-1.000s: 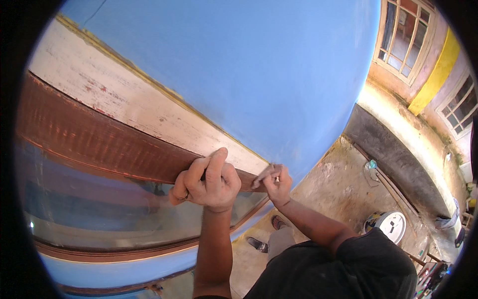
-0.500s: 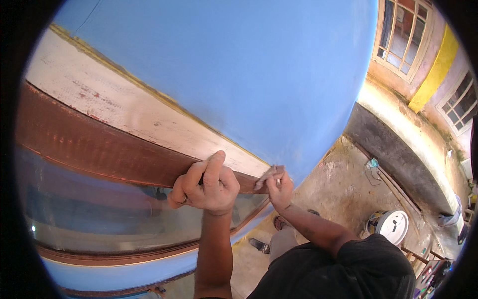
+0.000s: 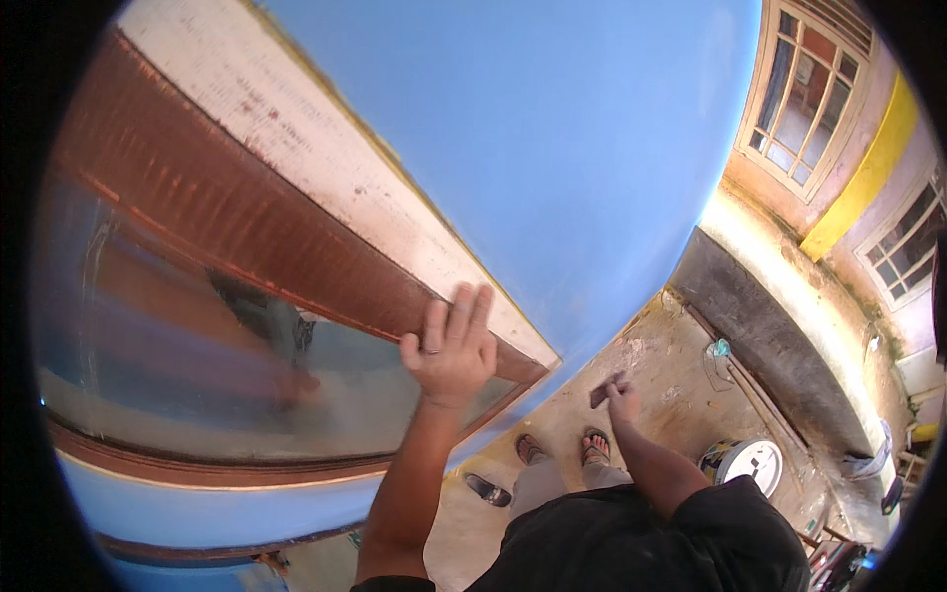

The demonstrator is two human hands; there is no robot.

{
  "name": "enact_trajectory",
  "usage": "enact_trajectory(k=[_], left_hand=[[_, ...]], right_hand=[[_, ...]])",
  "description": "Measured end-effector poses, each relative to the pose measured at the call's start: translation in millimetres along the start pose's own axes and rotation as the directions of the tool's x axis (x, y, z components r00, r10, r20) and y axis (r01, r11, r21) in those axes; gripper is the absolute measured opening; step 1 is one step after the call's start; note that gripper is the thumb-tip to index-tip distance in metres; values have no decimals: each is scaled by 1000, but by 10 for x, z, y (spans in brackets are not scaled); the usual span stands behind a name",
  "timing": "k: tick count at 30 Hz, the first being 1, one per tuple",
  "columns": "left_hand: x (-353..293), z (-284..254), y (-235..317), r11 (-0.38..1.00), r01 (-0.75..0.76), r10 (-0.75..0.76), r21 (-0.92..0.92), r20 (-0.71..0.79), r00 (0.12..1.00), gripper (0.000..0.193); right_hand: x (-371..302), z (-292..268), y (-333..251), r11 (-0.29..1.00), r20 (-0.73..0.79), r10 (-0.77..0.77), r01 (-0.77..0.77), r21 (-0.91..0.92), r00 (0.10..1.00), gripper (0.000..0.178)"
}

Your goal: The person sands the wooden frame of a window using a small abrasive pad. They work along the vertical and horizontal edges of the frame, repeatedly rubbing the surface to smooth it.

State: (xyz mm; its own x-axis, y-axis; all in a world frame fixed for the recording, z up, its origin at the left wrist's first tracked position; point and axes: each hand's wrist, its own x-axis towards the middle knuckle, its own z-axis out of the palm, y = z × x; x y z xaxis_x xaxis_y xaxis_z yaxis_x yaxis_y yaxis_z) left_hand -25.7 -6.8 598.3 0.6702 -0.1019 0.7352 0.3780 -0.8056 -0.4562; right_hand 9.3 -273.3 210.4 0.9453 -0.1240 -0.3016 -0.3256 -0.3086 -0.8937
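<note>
My left hand [image 3: 454,345] lies with fingers stretched out over the wooden window frame, its fingertips on the white strip [image 3: 326,173] near the frame's corner. Below that strip runs the frame's brown part [image 3: 227,217], bordering the glass pane [image 3: 197,345]. In my right hand [image 3: 622,404] is a small, folded, dark brown piece of sandpaper [image 3: 603,393], gripped between thumb and fingers. That hand is off the frame, out over the floor to the right of the corner. Worn reddish patches mark the white strip.
A blue wall [image 3: 552,148] adjoins the frame. On the floor stand a white-lidded bucket [image 3: 755,464] and a loose sandal [image 3: 486,489]. Long poles [image 3: 764,400] lie beside a low dark wall [image 3: 769,326]. A building with windows [image 3: 804,94] rises at the far right.
My right hand has drawn away from the frame's corner, down and right, with the sandpaper. My left hand has uncurled and flattened on the frame. The view has turned somewhat.
</note>
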Motion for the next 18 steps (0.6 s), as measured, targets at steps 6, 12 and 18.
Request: enact_trajectory(k=[6, 12, 18], left_hand=[[-1137, 386, 638, 972, 6, 86, -237, 377, 922, 62], [-1153, 282, 845, 923, 165, 19, -348, 470, 882, 63], [-869, -53, 606, 927, 132, 56, -351, 477, 877, 61]], right_hand=[[164, -1347, 905, 982, -23, 35, -38, -183, 999, 36], [-149, -2365, 1603, 903, -90, 179, -200, -379, 980, 34], [-314, -2461, 1775, 941, 160, 312, -328, 88, 937, 19]])
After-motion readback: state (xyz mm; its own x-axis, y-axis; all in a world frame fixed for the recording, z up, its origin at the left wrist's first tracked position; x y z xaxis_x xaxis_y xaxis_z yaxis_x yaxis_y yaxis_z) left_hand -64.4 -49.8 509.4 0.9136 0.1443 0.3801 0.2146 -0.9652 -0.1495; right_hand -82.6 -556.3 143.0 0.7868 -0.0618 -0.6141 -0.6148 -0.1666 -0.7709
